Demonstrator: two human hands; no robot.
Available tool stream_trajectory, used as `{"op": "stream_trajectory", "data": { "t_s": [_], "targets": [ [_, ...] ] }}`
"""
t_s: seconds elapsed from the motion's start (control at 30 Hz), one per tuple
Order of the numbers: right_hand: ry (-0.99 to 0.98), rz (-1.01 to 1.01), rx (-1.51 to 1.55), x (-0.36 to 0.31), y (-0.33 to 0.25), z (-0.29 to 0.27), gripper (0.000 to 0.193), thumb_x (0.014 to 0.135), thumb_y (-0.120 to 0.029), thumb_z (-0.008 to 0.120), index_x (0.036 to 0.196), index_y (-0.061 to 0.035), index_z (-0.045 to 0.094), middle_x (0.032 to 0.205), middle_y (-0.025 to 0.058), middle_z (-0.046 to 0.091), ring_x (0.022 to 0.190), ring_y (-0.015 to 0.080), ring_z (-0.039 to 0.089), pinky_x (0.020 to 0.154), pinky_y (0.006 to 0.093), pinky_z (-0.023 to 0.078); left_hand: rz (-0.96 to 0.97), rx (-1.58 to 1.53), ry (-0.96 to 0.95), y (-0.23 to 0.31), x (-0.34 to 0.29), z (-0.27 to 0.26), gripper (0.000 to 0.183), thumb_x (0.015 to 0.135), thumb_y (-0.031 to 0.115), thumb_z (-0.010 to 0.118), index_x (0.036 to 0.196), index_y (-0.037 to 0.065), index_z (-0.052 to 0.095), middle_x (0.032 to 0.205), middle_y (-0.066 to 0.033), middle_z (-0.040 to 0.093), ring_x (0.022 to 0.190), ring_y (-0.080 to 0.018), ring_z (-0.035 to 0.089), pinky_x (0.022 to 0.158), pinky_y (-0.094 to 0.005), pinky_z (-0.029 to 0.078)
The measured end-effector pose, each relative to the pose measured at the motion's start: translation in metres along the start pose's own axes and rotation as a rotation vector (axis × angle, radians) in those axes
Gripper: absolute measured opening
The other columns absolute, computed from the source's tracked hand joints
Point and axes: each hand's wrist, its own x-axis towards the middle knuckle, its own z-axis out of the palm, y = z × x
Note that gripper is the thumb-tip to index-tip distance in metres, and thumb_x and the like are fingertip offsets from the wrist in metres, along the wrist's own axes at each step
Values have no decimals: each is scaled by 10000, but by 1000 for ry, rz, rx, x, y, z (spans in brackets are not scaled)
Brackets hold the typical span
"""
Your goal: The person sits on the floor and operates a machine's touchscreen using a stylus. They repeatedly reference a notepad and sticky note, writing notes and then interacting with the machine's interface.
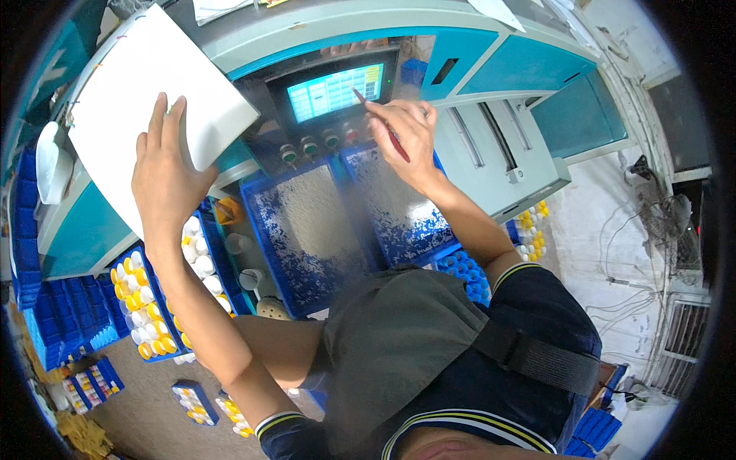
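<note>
My left hand [167, 172] lies with its fingers stretched out on a large white sheet or stack of paper [165, 57], which leans against the teal machine at the upper left. In my right hand [414, 142] is a slim dark red pen [399, 146], closed between the fingers. The pen's tip is over the lit touch screen [326, 96] of the machine; whether it touches the glass I cannot tell. Below the screen sits a row of round push buttons [309, 146], one of them red.
Two blue trays [270, 264] with small white granules lie under the panel. At left stand blue crates of white and yellow caps or bottles [142, 307] and stacked blue bins [69, 310]. A pale machine bed [498, 161] with slots extends right. Cables [629, 299] run along the right wall.
</note>
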Motion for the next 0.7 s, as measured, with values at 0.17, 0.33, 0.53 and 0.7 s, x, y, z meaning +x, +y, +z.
{"op": "stream_trajectory", "data": {
  "t_s": [0.17,0.33,0.53,0.7],
  "targets": [
    [-20,63,-54,-7,7,-4,219,896,-112,790,1113,-82,801,928,50,758,961,225,684,970,457,363,-16,-16,-19,-2,0,3,1060,609,102,961,1572,230,536,1680,-41,478,1301,-306,645,1096,-460,596],
    [-36,31,-7,-15,7,-3,210,899,-112,789,1108,-88,802,931,45,751,956,215,686,968,456,363,-28,-29,-23,-2,1,3,1066,598,102,961,1569,230,539,1684,-34,474,1299,-304,646,1102,-461,593],
    [-72,24,24,-17,6,1,216,903,-116,785,1117,-90,800,943,40,753,961,214,689,971,449,357,-22,-40,-20,-2,1,2,1049,604,105,962,1561,230,549,1680,-30,482,1296,-305,647,1102,-463,594],
    [-57,81,-23,-16,10,-3,230,901,-108,782,1130,-93,799,944,41,766,975,211,690,997,449,341,-30,-23,-24,0,0,1,1048,605,99,959,1560,232,550,1672,-35,492,1299,-298,647,1106,-448,590]
  ]
}}
